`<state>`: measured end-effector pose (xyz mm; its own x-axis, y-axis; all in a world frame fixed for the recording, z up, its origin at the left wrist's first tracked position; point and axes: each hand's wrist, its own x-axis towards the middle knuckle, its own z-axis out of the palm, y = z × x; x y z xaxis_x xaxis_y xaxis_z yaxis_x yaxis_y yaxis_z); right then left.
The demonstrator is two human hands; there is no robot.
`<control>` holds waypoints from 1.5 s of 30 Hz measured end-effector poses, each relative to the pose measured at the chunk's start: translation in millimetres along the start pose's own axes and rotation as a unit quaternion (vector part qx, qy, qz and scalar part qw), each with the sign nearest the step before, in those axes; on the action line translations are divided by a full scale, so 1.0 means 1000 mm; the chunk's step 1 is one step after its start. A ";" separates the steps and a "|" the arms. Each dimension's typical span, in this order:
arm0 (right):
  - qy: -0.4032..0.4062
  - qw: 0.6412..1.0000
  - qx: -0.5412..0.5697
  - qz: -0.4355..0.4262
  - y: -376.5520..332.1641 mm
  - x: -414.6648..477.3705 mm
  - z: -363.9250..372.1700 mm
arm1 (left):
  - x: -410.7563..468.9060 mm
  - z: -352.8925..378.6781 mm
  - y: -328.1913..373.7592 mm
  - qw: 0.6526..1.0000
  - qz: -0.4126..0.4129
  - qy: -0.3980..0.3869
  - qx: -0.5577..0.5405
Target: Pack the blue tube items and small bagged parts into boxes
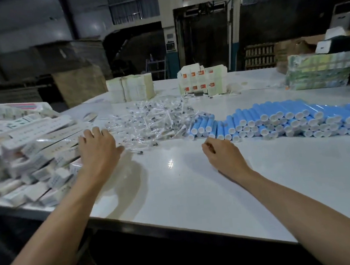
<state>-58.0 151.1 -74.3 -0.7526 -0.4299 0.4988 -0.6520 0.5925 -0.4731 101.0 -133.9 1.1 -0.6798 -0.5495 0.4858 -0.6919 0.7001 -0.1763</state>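
Note:
Blue tubes (288,117) with white caps lie stacked in a long heap on the right of the white table (186,185). Small clear bagged parts (151,122) are spread in a pile at the table's middle. White boxes (29,149) lie heaped on the left. My left hand (97,145) reaches out with fingers spread, resting at the edge of the box heap, next to the bagged parts. My right hand (222,155) hovers just in front of the nearest blue tubes with its fingers curled; nothing shows in it.
Stacks of flat white cartons (131,88) and a block with orange labels (203,79) stand at the table's far side. A wrapped green-white bundle (320,73) sits far right. A large machine (201,31) stands behind. The table's near edge runs diagonally.

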 end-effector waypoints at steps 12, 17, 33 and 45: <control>-0.015 1.000 0.023 0.012 0.002 -0.001 -0.003 | -0.005 0.006 -0.006 0.991 0.075 -0.051 0.099; -0.015 0.999 0.047 0.022 0.003 -0.001 -0.003 | -0.004 -0.013 0.003 0.977 0.120 -0.085 -0.154; 0.035 0.991 0.104 0.081 0.011 0.008 -0.003 | -0.002 -0.017 0.172 0.508 -0.040 -0.169 -0.843; 0.061 0.959 -0.238 0.140 0.064 0.107 -0.047 | -0.007 0.008 0.180 0.337 -0.046 -0.289 -0.895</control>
<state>-176.0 174.9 -16.2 -0.8568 -0.1423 0.4957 -0.2878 0.9295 -0.2305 -20.9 -7.7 -41.1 -0.9674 -0.2404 0.0799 0.1865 -0.4623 0.8669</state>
